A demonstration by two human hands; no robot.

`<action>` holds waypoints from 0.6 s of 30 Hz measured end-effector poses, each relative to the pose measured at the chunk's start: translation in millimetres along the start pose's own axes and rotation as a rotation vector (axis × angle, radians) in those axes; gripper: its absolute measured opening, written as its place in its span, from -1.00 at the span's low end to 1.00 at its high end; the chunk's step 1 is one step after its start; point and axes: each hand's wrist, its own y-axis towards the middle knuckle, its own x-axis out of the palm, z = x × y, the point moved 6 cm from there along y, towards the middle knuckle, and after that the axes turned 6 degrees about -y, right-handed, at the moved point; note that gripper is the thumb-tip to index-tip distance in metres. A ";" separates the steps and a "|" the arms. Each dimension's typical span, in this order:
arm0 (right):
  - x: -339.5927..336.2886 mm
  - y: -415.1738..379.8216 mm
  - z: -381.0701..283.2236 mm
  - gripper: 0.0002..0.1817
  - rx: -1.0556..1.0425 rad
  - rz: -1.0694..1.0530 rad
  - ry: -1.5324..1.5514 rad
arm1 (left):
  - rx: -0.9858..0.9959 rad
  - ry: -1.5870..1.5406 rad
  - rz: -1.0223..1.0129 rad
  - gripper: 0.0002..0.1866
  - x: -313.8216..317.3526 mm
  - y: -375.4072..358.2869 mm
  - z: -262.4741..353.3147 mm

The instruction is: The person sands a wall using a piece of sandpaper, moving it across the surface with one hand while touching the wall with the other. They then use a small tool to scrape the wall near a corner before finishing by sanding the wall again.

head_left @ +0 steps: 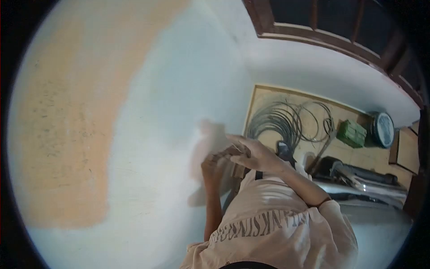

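Both hands meet in front of my shirt, close beside the pale wall (156, 179). My left hand (215, 162) is raised near the wall with its fingers curled in; I cannot tell what they hold. From the other side my right hand (259, 154) reaches across, its fingers stretched toward the left fingertips and the thumb apart from them. The fingertips of the two hands overlap in this view. Shadows of the hands fall on the wall just left of them.
Coiled dark cable (286, 121) lies on the tiled floor (273, 95) ahead. Right of it stand a green block-shaped package (351, 133) and a bucket (383, 130). A silver and black machine-like object (354, 177) is at my right. A brown-framed window (322, 33) is above.
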 end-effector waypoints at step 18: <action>51.1 68.4 53.3 -0.61 0.336 -0.457 -0.248 | 0.373 0.328 0.088 -0.59 -67.3 10.3 33.6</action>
